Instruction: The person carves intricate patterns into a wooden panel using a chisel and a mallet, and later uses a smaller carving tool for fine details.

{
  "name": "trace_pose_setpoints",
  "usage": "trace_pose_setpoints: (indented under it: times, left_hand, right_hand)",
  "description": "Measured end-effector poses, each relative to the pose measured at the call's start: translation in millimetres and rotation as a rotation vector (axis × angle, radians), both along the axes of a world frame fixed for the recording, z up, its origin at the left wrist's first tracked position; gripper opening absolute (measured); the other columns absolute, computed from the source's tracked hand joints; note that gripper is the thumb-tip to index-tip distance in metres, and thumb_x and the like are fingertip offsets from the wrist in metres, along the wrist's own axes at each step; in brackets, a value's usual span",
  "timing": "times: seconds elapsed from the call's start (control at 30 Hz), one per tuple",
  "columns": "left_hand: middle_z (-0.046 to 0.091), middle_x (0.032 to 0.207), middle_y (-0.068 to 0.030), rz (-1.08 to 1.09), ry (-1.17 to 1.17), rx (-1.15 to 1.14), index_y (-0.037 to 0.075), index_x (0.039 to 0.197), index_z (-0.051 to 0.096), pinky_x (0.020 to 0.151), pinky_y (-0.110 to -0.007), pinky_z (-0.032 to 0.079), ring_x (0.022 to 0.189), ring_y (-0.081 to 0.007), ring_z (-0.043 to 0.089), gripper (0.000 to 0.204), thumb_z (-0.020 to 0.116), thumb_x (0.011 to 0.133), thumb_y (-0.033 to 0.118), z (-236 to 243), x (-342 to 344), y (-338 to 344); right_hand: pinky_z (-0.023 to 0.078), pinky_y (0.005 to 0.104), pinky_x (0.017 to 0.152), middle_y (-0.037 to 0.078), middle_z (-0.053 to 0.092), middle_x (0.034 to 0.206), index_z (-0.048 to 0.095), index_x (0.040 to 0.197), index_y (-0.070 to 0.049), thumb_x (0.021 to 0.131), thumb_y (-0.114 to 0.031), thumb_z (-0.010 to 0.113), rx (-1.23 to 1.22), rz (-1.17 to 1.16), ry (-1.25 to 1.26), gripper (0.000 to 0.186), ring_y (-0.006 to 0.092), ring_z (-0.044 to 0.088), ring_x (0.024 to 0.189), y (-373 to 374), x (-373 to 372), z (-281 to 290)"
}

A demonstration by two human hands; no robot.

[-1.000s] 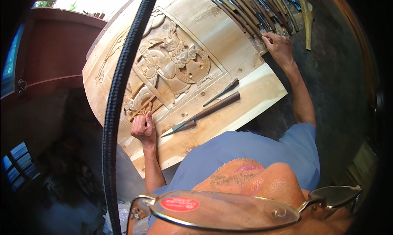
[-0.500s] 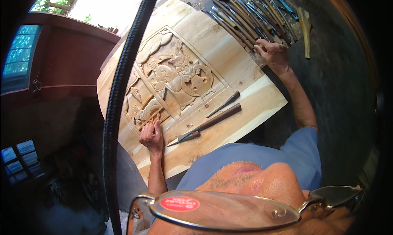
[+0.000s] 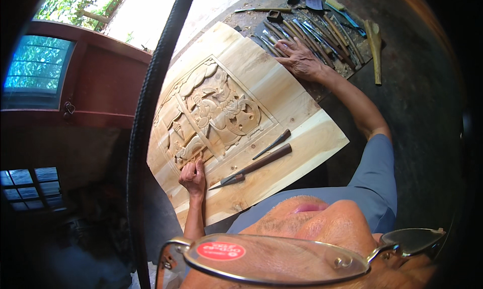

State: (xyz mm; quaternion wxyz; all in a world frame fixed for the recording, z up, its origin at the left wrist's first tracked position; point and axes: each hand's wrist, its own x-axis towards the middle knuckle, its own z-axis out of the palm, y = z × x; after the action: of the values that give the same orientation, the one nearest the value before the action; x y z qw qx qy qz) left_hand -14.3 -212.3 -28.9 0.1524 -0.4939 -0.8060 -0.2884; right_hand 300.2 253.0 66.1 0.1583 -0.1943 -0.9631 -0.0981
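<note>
A pale wooden board [image 3: 302, 107] bears a relief carving [image 3: 219, 110]. My left hand [image 3: 193, 177] is closed on the board at the carving's lower edge; whatever may be in it is hidden. My right hand [image 3: 299, 60] reaches to the back right, fingers apart, over a row of chisels [image 3: 333, 43] with wood and metal handles, touching their near ends. On the board's lower right lie a short dark-handled tool [image 3: 271, 143] and two more dark-handled tools [image 3: 269, 155], partly overlapping, their pointed ends toward my left hand.
A wooden mallet [image 3: 373, 42] lies right of the chisels, near a brush [image 3: 333, 5] and shavings on the dark work surface [image 3: 352, 80]. A black cord [image 3: 146, 113] crosses the view vertically. At left are a red-brown window shutter [image 3: 108, 82] and a bright opening with foliage.
My right hand has moved up and left along the chisels, its fingers spreading. My left hand stays closed at the carving. The view has shifted, so the board sits lower in it.
</note>
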Motion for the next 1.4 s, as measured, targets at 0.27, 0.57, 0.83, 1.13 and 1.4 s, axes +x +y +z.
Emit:
trace_pose_setpoints:
  times: [0.27,0.57,0.83,1.13,1.4]
  left_hand:
    - [0.047,0.062,-0.0128,0.024,0.0,-0.04,0.006,0.065,0.047,0.054,-0.044,0.037,0.056,-0.0307,0.049,0.047,0.074,0.098,0.025,8,4,6]
    - [0.042,0.061,-0.0125,0.037,0.017,-0.048,0.005,0.065,0.045,0.054,-0.043,0.034,0.054,-0.0296,0.043,0.048,0.072,0.1,0.022,9,3,6]
    - [0.045,0.062,-0.0119,0.026,0.01,-0.049,0.006,0.065,0.048,0.055,-0.043,0.037,0.055,-0.0298,0.047,0.047,0.074,0.099,0.024,9,4,15]
    - [0.043,0.06,-0.0121,0.055,-0.009,-0.074,0.006,0.064,0.046,0.054,-0.044,0.036,0.054,-0.0295,0.045,0.046,0.075,0.098,0.019,11,5,3]
    - [0.044,0.059,-0.0105,0.023,0.004,-0.066,0.005,0.065,0.049,0.053,-0.042,0.036,0.054,-0.0268,0.044,0.045,0.076,0.098,0.02,10,-3,9]
  right_hand:
    - [0.021,0.067,0.124,0.014,0.051,0.157,0.069,0.136,-0.022,0.102,-0.038,0.058,-0.059,0.011,-0.025,0.039,0.0281,0.039,0.152,20,-6,-11]
    - [0.025,0.0681,0.122,0.013,0.056,0.152,0.069,0.136,-0.018,0.1,-0.034,0.061,-0.047,-0.05,0.047,0.04,0.0279,0.043,0.149,20,-10,-19]
    - [0.029,0.0667,0.121,0.01,0.057,0.149,0.065,0.141,-0.018,0.101,-0.03,0.064,0.089,-0.102,0.18,0.042,0.0276,0.05,0.143,25,-14,-19]
    - [0.03,0.0667,0.119,0.009,0.066,0.132,0.07,0.129,-0.013,0.1,-0.029,0.067,0.21,-0.289,0.346,0.034,0.0275,0.055,0.137,-10,21,43]
    - [0.022,0.0669,0.124,0.01,0.067,0.138,0.067,0.135,-0.008,0.099,-0.036,0.067,0.039,-0.271,0.289,0.046,0.0264,0.054,0.14,-2,27,-35]
